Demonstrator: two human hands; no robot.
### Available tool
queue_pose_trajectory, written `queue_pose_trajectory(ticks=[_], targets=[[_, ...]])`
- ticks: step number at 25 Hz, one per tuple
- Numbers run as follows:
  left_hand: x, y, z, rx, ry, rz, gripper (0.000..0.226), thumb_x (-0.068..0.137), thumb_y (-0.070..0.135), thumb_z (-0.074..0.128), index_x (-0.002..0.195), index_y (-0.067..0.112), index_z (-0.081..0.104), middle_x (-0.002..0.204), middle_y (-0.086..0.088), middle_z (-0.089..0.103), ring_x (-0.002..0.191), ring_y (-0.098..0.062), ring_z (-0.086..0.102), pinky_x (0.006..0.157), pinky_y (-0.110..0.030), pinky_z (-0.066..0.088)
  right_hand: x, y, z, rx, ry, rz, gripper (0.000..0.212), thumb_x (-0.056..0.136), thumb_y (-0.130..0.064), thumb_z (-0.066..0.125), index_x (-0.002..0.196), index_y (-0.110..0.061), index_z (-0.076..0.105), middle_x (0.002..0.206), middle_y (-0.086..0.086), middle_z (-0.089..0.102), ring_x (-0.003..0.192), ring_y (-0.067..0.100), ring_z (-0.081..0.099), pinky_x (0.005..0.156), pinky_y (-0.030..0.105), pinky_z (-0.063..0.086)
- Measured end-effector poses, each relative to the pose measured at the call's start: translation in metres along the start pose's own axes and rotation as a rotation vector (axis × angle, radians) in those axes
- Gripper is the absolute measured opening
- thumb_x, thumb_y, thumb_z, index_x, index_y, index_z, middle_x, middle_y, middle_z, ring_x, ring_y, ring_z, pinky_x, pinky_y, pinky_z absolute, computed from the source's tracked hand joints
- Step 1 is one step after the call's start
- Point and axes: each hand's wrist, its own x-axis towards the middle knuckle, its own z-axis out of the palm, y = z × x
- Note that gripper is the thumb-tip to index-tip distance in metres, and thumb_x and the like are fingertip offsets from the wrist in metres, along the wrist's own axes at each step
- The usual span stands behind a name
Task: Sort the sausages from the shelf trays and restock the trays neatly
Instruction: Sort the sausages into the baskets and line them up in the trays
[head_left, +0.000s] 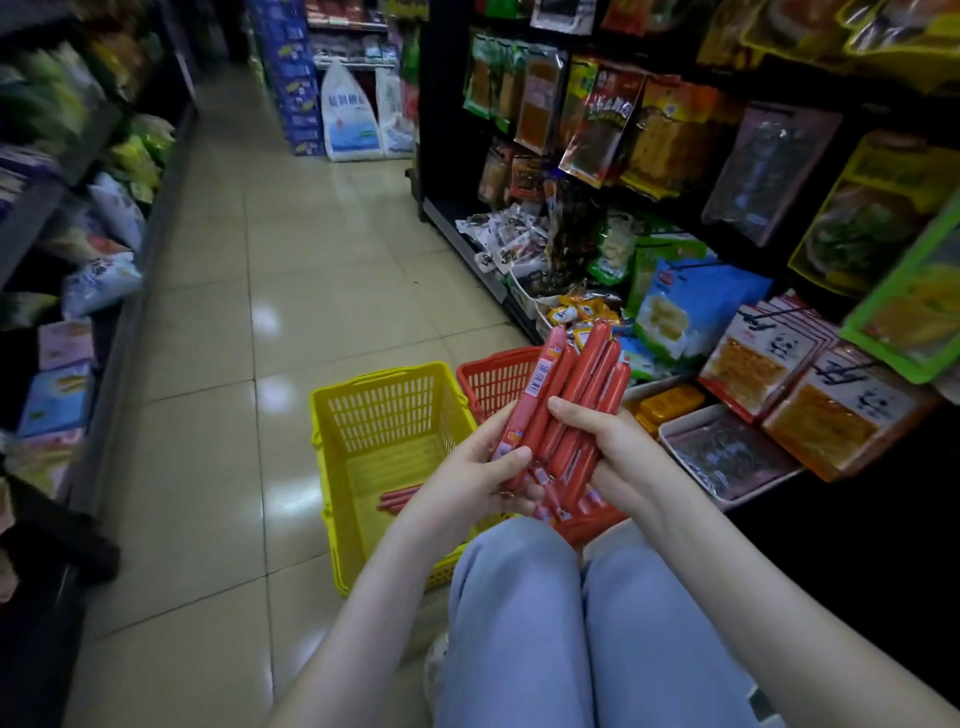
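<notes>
Over the baskets: we log a bundle of red sausages (566, 410), tips toward 1 o'clock, held between both hands.
Left hand (467, 478): curled round the bundle's 9 o'clock side, thumb across it.
Right hand (608, 441): fingers wrapped over the bundle from 3 o'clock.
Yellow basket (384, 410): on the floor, 9 o'clock of the hands; a few loose sausages (397, 498) lie inside.
Red basket (493, 382): at the yellow one's 3 o'clock, partly hidden.
Shelf tray (691, 418): 3 o'clock of the hands, holding dark packets.
</notes>
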Motion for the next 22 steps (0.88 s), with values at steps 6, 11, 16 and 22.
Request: queue_pose_trajectory(ticks=[6,11,16,22], targets=[[0.040,-0.027,-0.022,-0.037,0.161,-0.095,0.045,0.095,0.001,0.050,0.117,0.041,0.053,0.082,0.000,0.063,0.066,-0.014,0.063,0.059,-0.024,0.055,0.060,0.023,-0.026,0.021,-0.042,0.107,0.033,0.079,0.001,0.061,0.111,0.005,0.059,0.098,0.027,0.066,0.084,0.036,0.069,0.070,0.044,0.058],[0.070,-0.066,-0.074,-0.124,0.384,-0.212,0.041,0.096,0.003,0.048,0.126,0.031,0.052,0.096,-0.005,0.067,0.066,-0.011,0.060,0.064,-0.023,0.054,0.133,0.079,-0.049,-0.091,0.026,0.252,0.027,0.082,0.005,0.061,0.108,0.000,0.061,0.089,0.017,0.071,0.078,0.024,0.070,0.067,0.032,0.058],[0.096,-0.123,-0.147,-0.230,0.705,-0.201,0.043,0.096,0.005,0.047,0.133,0.027,0.048,0.092,-0.002,0.070,0.067,-0.013,0.063,0.060,-0.021,0.055,0.211,0.154,-0.073,-0.126,0.060,0.434,0.018,0.086,0.009,0.057,0.098,-0.004,0.059,0.076,0.010,0.068,0.063,0.016,0.068,0.060,0.027,0.055],[0.084,-0.180,-0.229,-0.122,0.942,-0.164,0.045,0.097,0.003,0.044,0.136,0.024,0.042,0.096,-0.006,0.064,0.059,-0.007,0.062,0.058,-0.018,0.055,0.302,0.287,-0.086,-1.146,-0.135,0.336,0.024,0.088,0.003,0.051,0.106,-0.011,0.056,0.097,0.005,0.061,0.091,0.027,0.061,0.069,0.025,0.042]])
